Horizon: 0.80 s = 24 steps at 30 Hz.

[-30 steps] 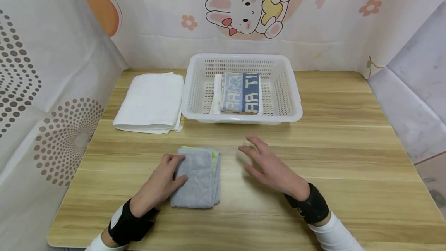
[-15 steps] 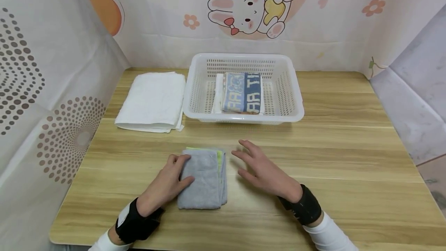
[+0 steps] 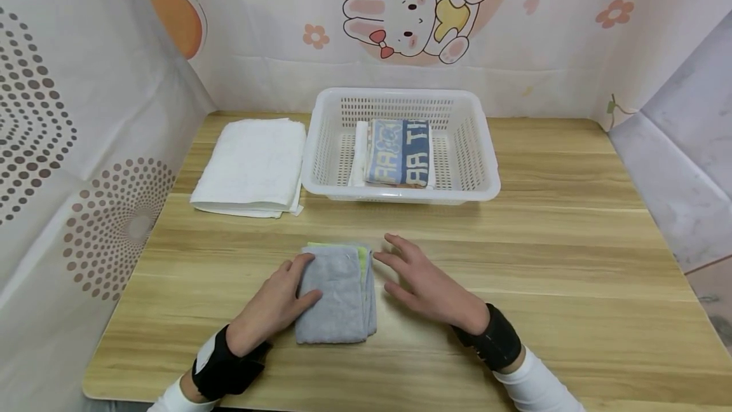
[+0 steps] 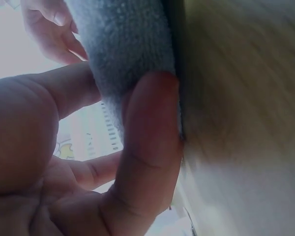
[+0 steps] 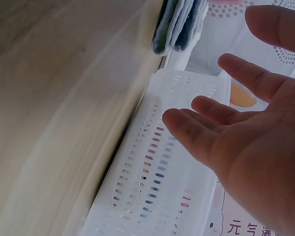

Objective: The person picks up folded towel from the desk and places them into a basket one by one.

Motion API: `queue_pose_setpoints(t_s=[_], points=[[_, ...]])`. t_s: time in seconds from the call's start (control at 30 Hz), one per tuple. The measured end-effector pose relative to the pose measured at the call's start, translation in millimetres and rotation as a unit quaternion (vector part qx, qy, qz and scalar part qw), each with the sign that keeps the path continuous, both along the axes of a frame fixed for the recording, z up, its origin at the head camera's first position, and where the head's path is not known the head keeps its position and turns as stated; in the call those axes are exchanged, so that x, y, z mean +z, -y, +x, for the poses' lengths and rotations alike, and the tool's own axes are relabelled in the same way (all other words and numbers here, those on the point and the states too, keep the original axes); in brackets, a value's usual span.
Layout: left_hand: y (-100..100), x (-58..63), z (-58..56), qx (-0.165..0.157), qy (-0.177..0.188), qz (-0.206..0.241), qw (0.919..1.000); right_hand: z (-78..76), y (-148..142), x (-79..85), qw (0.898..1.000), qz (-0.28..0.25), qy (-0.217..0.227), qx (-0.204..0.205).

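Note:
A folded grey towel with a yellow-green layer showing at its far and right edges lies on the table. My left hand grips its left edge, thumb and index fingertip on top. In the left wrist view a curled finger lies against the side of the fold, low by the tabletop. My right hand holds nothing; its fingers are spread and loosely bent, with the fingertips just off the towel's right edge. In the right wrist view the towel's folded layers show beyond those fingers.
A white plastic basket stands at the back middle, holding a folded blue lettered towel on white cloth. Left of it, close beside the basket, lies a folded white towel. A printed curtain hangs behind the table.
The grey towel and my left hand have shifted a little to the right. My right hand has moved left and slightly nearer me, closer to the towel's right edge.

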<state>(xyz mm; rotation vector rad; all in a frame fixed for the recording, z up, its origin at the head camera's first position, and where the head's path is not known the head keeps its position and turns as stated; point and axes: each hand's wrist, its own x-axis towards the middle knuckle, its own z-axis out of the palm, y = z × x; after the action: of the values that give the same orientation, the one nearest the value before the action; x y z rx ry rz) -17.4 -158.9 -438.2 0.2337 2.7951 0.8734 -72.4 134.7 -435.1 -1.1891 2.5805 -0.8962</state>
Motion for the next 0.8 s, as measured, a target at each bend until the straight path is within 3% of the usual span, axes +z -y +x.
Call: queue_pose_setpoints(t_s=[0.47,0.8], points=[[-6.3,-3.3,0.7,-0.009,-0.015,0.012,0.9998,2.1,5.9,-1.7,0.999,0.005,0.031,0.006],[-14.5,-4.3,0.2,-0.017,-0.001,0.028,0.9995,2.1,6.3,-2.8,0.999,0.006,0.039,0.011]])
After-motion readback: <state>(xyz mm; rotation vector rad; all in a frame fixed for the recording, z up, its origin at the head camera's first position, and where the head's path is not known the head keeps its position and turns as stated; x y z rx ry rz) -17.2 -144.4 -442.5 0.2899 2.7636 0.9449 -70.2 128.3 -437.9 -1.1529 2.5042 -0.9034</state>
